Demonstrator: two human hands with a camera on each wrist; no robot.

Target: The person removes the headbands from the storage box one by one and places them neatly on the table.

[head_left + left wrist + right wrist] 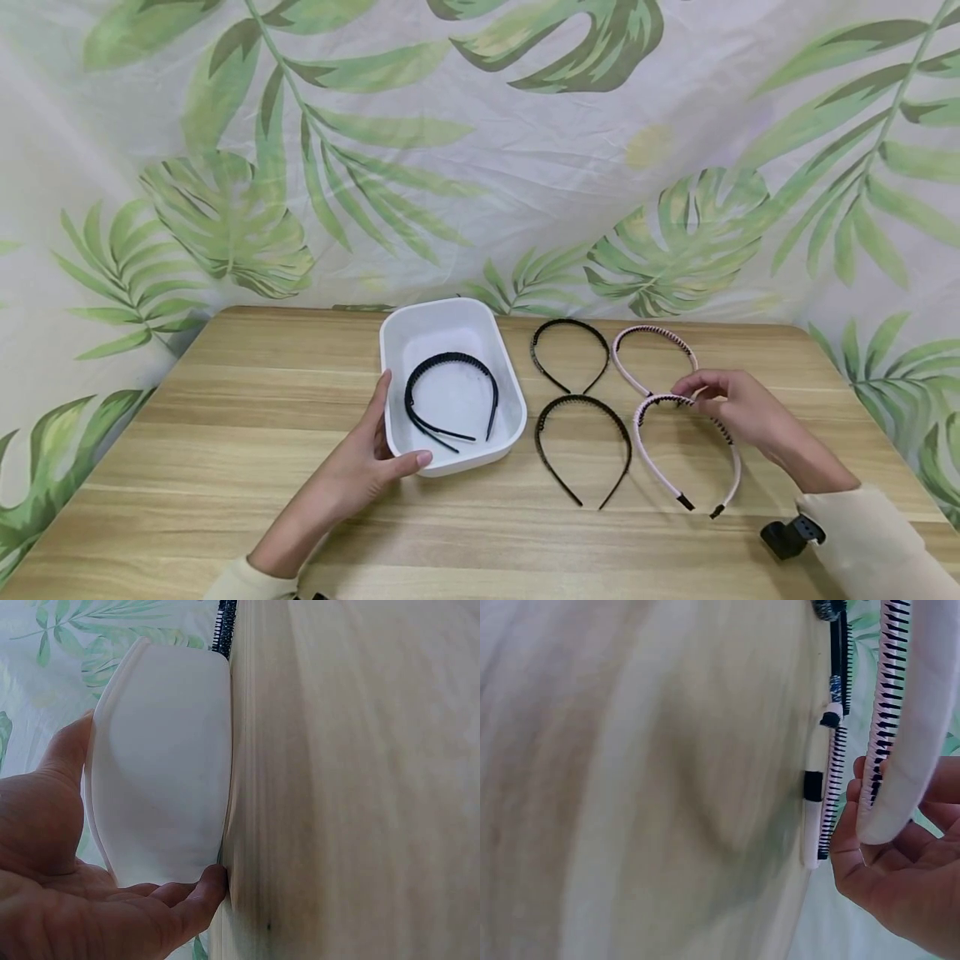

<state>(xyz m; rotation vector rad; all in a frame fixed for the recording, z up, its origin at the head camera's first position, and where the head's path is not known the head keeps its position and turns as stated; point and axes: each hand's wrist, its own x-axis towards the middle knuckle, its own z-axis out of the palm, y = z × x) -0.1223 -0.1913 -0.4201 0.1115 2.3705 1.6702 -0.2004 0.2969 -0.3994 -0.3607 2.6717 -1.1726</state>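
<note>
A white plastic basin (512,398) stands at the table's middle, and black toothed headband (452,357) lies inside it. Three tips show there, so more than one band may overlap. My left hand (375,462) grips the basin's near left corner, thumb and fingers spread along its rim and wall. On the right, my right hand (738,412) pinches the near pink headband (654,467) at the top of its curve. In the right wrist view this pink headband (922,697) is raised off the table, black teeth along its inner side. The far pink headband (622,367) lies just behind it.
Two black headbands, one far (572,322) and one near (583,398), lie between the basin and the pink ones. The wooden table (225,433) ends at a leaf-print cloth (540,192) hanging behind.
</note>
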